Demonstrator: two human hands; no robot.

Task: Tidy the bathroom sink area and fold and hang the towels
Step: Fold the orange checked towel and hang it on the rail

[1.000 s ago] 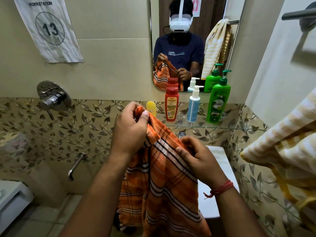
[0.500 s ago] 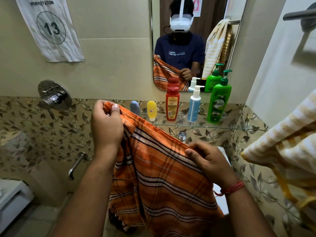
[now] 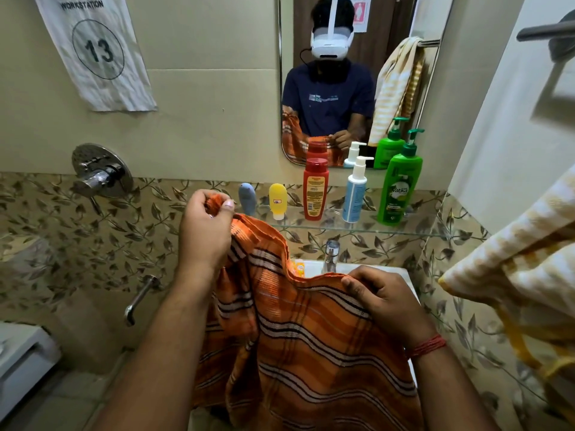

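An orange striped towel (image 3: 305, 337) hangs spread in front of me over the white sink (image 3: 404, 278). My left hand (image 3: 205, 225) pinches its upper left corner, raised near the glass shelf (image 3: 435, 227). My right hand (image 3: 382, 300) grips the top edge lower down on the right. The towel sags between my hands and covers most of the basin. A yellow-and-white striped towel (image 3: 522, 269) hangs at the right from a dark bar (image 3: 547, 29).
On the shelf stand a small blue tube (image 3: 247, 199), a yellow tube (image 3: 277, 200), a red bottle (image 3: 315, 189), a white-blue pump bottle (image 3: 354, 191) and a green pump bottle (image 3: 399, 181). The tap (image 3: 331, 253) rises behind the towel. A wall mixer (image 3: 99, 172) and spout (image 3: 140, 298) sit left, a mirror (image 3: 357, 73) above.
My hands have drawn apart along the towel's top edge and spread it wider. The right hand has dropped lower; the left still holds the corner up.
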